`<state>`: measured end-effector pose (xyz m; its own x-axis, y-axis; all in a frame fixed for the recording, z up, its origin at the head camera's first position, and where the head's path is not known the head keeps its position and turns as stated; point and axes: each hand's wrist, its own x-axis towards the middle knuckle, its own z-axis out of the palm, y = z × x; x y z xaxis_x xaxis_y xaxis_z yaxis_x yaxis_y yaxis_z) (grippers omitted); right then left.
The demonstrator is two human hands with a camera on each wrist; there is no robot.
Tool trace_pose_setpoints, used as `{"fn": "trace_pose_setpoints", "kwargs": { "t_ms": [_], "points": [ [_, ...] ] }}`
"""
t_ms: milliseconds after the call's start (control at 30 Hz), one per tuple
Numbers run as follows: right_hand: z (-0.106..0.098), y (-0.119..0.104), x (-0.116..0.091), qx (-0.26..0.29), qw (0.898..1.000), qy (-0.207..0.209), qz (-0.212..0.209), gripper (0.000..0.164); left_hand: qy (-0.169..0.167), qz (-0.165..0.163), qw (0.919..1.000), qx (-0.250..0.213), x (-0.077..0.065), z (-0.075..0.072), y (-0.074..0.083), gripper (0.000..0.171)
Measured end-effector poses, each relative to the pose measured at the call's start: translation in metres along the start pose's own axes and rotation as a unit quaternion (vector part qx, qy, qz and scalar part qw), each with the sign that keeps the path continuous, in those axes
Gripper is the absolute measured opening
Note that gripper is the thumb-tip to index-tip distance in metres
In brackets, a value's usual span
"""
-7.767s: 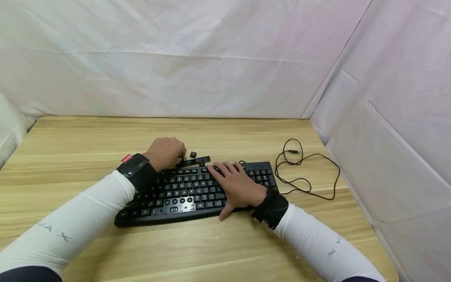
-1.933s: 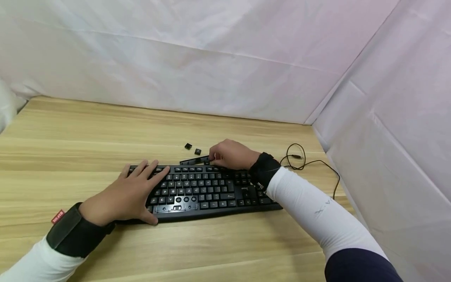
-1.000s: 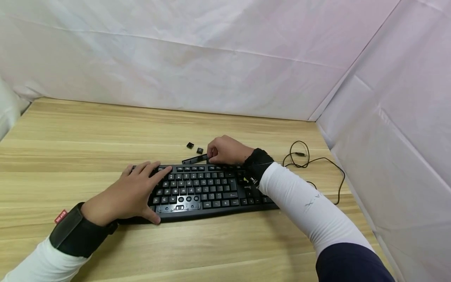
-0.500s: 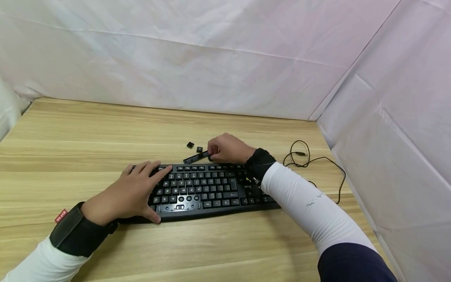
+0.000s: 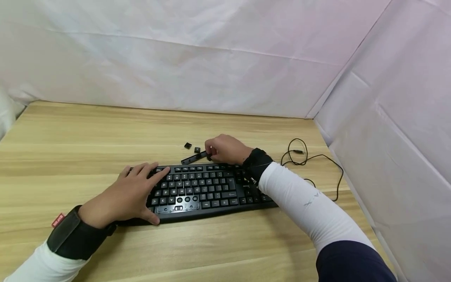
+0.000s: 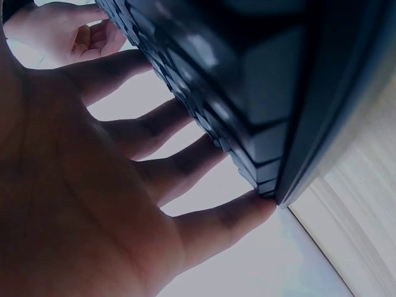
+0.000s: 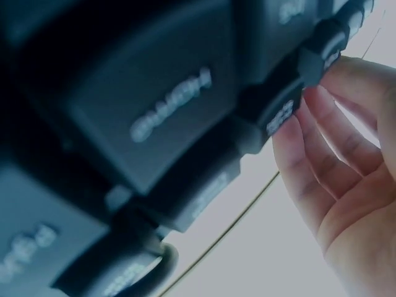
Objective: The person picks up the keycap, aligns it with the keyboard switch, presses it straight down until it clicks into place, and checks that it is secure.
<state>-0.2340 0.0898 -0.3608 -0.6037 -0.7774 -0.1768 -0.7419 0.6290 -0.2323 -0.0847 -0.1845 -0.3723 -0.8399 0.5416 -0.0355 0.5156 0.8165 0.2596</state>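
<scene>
A black keyboard (image 5: 211,188) lies on the table, its space bar slot and three round key sockets bare near the front. My left hand (image 5: 123,197) rests spread over its left end; in the left wrist view the fingertips touch the far edge. Behind the keyboard, my right hand (image 5: 227,149) has curled fingers and pinches a small black keycap (image 5: 209,157), mostly hidden by the fingers. Against these fingers lies the right end of the loose space bar (image 5: 193,158), underside up. In the right wrist view the keyboard hides what the fingertips touch.
Two loose keycaps, one (image 5: 188,145) farther left and one (image 5: 197,149) closer to the bar, lie behind the keyboard. A thin cable (image 5: 322,155) loops on the wooden table (image 5: 105,133) at the right. White cloth walls (image 5: 176,58) stand behind and to the right.
The hands have swapped: earlier the left worked behind the keyboard while the right pressed it. A second loose keycap now lies at the back. Lately the space bar has turned slightly, its right end farther back.
</scene>
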Motion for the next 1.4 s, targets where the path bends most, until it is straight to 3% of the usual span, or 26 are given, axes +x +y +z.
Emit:
{"fn": "trace_pose_setpoints", "kwargs": {
  "t_ms": [300, 633, 867, 1167, 1400],
  "points": [
    [-0.002, 0.0, -0.004, -0.006, 1.0, -0.011, 0.013, 0.011, 0.011, 0.011, 0.9999, 0.003, 0.002, 0.001, 0.0, 0.128],
    [-0.001, -0.005, -0.002, -0.031, 0.999, -0.018, 0.039, 0.012, 0.002, 0.007, 0.9999, 0.007, 0.0, 0.0, -0.002, 0.128],
    [-0.007, -0.008, -0.014, -0.023, 0.997, 0.024, 0.076, 0.02, 0.009, 0.009, 0.9998, 0.012, 0.0, 0.001, -0.004, 0.128],
    [-0.013, -0.034, -0.042, 0.02, 0.996, 0.087, 0.029, 0.019, 0.009, 0.011, 0.9998, 0.014, 0.001, 0.0, -0.007, 0.129],
    [-0.006, -0.067, -0.049, 0.013, 0.997, 0.078, -0.013, 0.018, 0.013, 0.007, 0.9998, 0.015, 0.001, -0.002, -0.009, 0.129]
  ]
}}
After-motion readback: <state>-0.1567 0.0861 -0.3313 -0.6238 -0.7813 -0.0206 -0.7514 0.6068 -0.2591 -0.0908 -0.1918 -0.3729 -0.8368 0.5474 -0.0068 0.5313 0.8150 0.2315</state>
